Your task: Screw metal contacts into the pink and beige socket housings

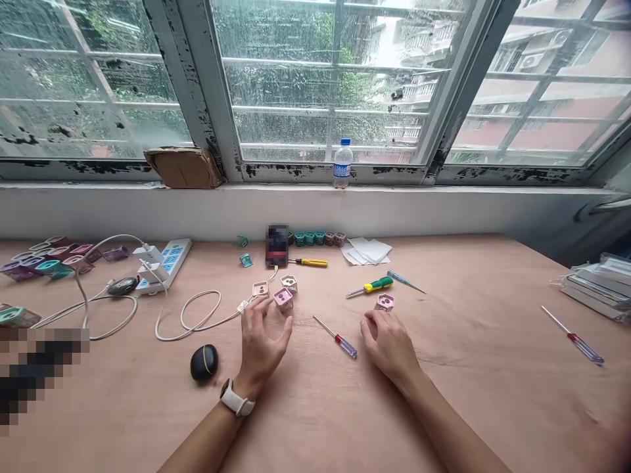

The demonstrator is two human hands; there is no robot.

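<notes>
My left hand (263,335), a white-banded watch on its wrist, reaches over the wood table with thumb and fingers apart. Its fingertips are close to a beige two-holed pencil sharpener (260,288); whether they touch cannot be seen. Just right of those fingers stands a pink pencil sharpener (283,299), with a cream one (289,283) behind it. My right hand (392,341) rests with fingers curled together against another pink pencil sharpener (385,302), hiding its near side. Between my hands lies a clear-handled screwdriver (336,337).
A green-yellow screwdriver (371,287) and a blue one (405,282) lie beyond my right hand. A phone (277,246), teal sharpeners (309,238) and white paper (367,251) are at the back. Cables (192,335), a black case (204,363) and a power strip (170,259) are left.
</notes>
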